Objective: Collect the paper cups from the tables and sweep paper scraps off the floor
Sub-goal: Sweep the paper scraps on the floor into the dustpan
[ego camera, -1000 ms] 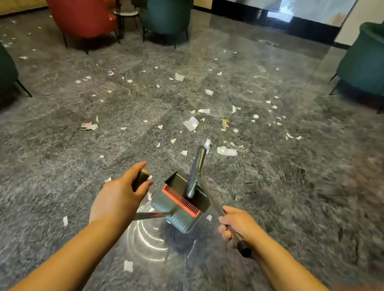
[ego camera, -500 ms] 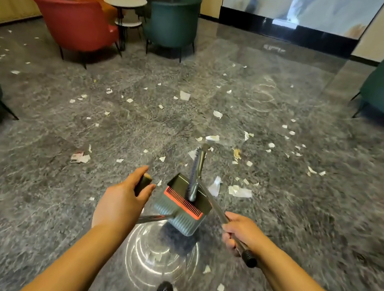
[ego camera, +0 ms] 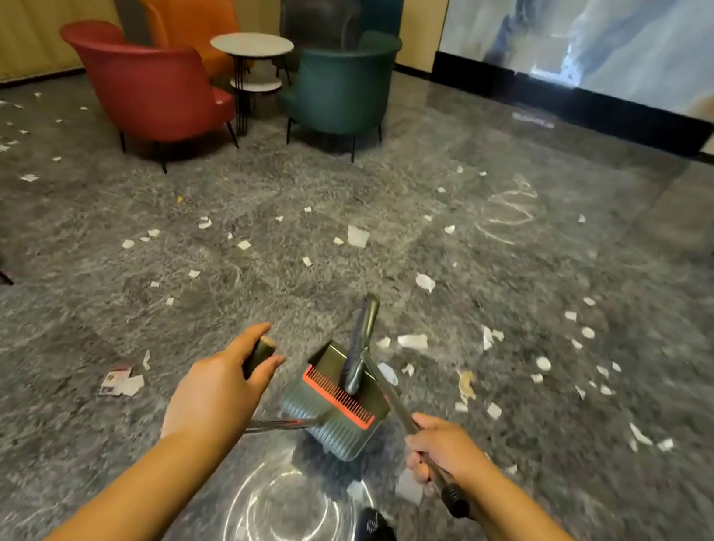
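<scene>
Both hands full, scraps lying ahead and to the right.

My left hand (ego camera: 214, 388) curls round the dustpan handle (ego camera: 260, 350); my right hand (ego camera: 442, 449) grips the broom pole (ego camera: 391, 406), whose long axis runs forward-left to the broom head (ego camera: 358, 344), which I think rests in the dustpan (ego camera: 333, 409). The nearest paper scraps (ego camera: 413, 340) litter the floor (ego camera: 507, 429) just beyond, closer to my right hand. The round tabletop (ego camera: 251, 43) far left shows no cups.
</scene>
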Demonstrator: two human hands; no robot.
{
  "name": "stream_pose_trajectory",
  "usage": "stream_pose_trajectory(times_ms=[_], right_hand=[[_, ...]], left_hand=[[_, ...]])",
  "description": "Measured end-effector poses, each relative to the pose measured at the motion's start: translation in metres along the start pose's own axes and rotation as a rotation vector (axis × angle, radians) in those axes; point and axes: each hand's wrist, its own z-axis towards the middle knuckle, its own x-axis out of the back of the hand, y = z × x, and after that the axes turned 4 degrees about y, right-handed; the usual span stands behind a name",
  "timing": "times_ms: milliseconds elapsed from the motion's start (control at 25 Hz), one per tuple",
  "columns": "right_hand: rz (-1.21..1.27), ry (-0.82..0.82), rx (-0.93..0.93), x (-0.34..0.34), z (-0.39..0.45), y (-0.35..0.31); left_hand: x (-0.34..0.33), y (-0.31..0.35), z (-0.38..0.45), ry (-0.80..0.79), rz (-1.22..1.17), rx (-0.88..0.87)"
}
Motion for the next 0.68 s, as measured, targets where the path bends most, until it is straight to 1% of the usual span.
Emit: stream_pose_trajectory(times_ms=[160,240,320,440,680], right_hand=[[-0.055,-0.05,0.005,0.013,0.089,-0.105],[-0.099,-0.104,0.024,0.014,0.124,-0.151],[-0.123,-0.119,0.032,0.01,0.156,-0.195],[-0.193,-0.111,0.043,-0.001,0.208,-0.25],[-0.106,-0.098,0.031,-0.046,0.322,-0.351]], left_hand=[[-0.034,0.031,0.113,0.01,0.021,0.07],[-0.043,0.043,0.161,0.032,0.011,0.093],[-0.047,0.05,0.206,0.055,0.005,0.115],[-0.058,0.046,0.273,0.104,0.0,0.153],[-0.09,0.019,0.421,0.136,-0.015,0.157]])
